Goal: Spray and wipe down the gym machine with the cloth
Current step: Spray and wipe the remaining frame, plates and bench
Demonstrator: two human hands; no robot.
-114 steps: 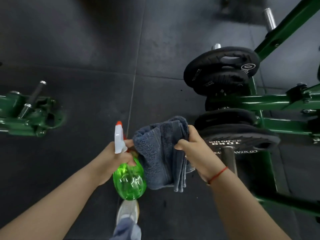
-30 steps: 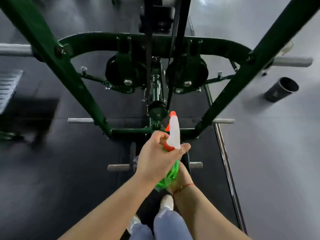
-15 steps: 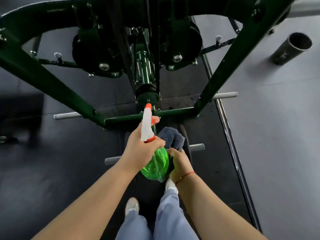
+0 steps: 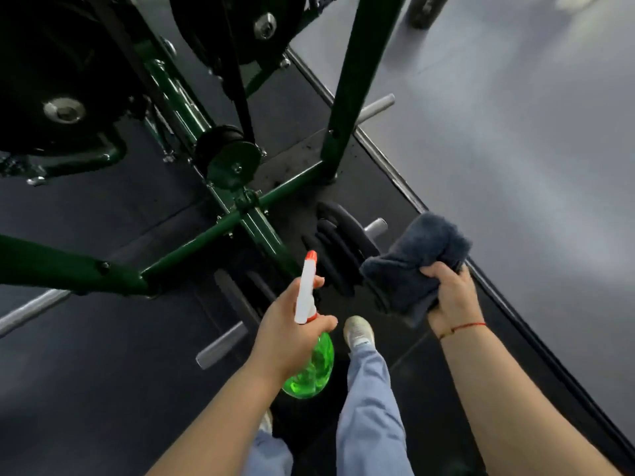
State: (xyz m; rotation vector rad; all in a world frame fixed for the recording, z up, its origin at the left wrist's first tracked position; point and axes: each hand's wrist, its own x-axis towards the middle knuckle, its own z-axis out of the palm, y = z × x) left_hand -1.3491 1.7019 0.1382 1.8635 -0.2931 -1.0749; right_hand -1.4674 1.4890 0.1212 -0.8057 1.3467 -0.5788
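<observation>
spray step. left hand wrapped round bottle neck, forefinger by trigger, nozzle aimed toward frame joint, just below it. right hand clutches bunched cloth, right of joint, off metal. advice: mist crossbar lightly, hold cloth clear, then wipe.

No writing is showing legibly anywhere, whether on the spray bottle, the cloth, the stacked weight plates or the green gym machine frame.
</observation>
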